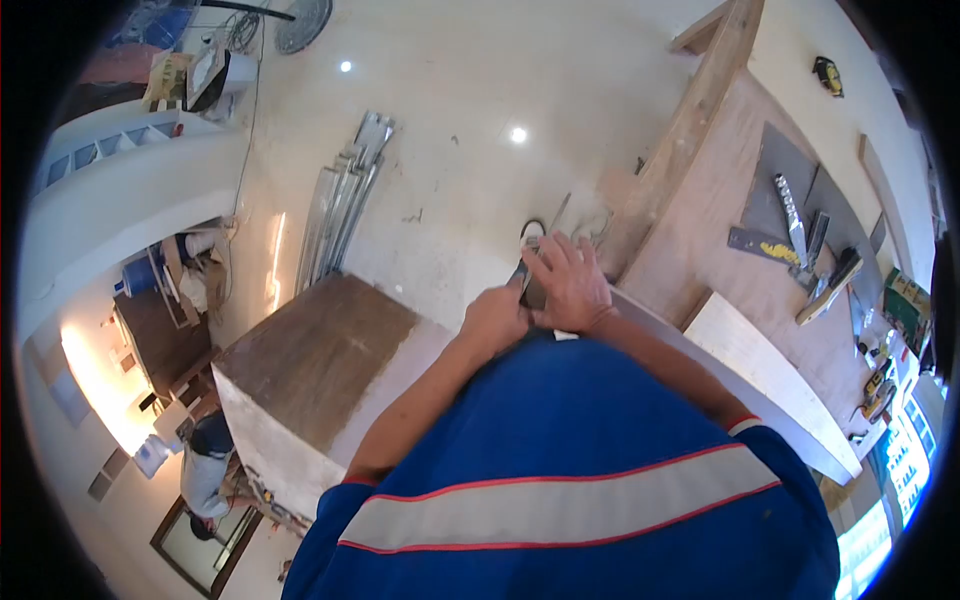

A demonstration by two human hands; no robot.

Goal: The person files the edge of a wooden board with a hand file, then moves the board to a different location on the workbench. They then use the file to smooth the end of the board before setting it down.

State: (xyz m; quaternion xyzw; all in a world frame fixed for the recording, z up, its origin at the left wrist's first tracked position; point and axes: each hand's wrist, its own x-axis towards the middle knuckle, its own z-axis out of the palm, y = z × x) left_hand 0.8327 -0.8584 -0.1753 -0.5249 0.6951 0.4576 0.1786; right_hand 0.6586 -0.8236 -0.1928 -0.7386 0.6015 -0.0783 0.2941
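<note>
In front of my blue shirt, both hands meet close to my waist. My left hand (495, 320) is closed, its fingers curled against a small dark grey piece (536, 294) that is mostly hidden. From the other side my right hand (570, 282) bends over the same piece, fingers close together and thumb below. I cannot make out what the piece is. A bit of something white (566, 336) shows under my right hand. Just beyond my fingers are the toe of a shoe (533, 232) and a thin pointed strip (563, 208).
To the right, a plywood worktop (690, 225) carries a metal square (762, 244), a knife (790, 210) and other hand tools. A tape measure (828, 76) lies farther off. Metal channels (345, 195) lie left, beyond a brown-topped box (320, 345). A person (205, 465) bends at lower left.
</note>
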